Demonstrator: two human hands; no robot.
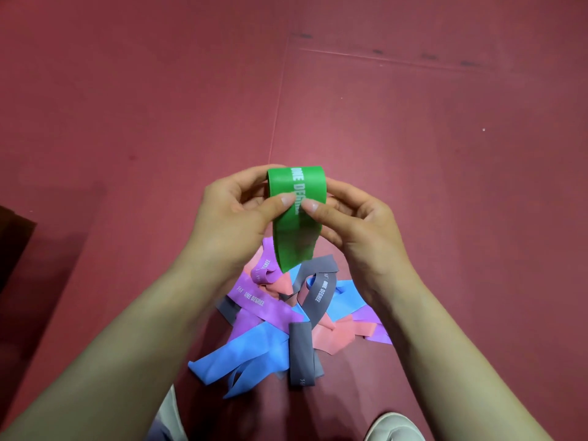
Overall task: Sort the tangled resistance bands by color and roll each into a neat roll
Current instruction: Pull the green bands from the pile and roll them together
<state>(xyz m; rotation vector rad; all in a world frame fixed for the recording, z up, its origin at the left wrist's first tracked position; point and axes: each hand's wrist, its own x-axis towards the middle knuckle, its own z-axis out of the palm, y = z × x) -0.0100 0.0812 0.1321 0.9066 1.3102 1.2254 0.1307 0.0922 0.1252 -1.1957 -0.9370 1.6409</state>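
A green resistance band (pixel 297 218) with white lettering is held up above the floor, its top curved over and its tail hanging down. My left hand (pixel 235 214) pinches its left side with thumb and fingers. My right hand (pixel 353 224) pinches its right side, thumb on the front. Below them a tangled pile lies on the mat: a purple band (pixel 254 300), a grey band (pixel 321 297), a blue band (pixel 241 354), a pink band (pixel 334 337). A folded grey piece (pixel 300 354) lies at the pile's front.
Dark red floor mats (pixel 413 138) with seams stretch all around the pile. A dark object (pixel 12 237) juts in at the left edge. Light clothing (pixel 168 418) and a white shoe (pixel 393 428) show at the bottom.
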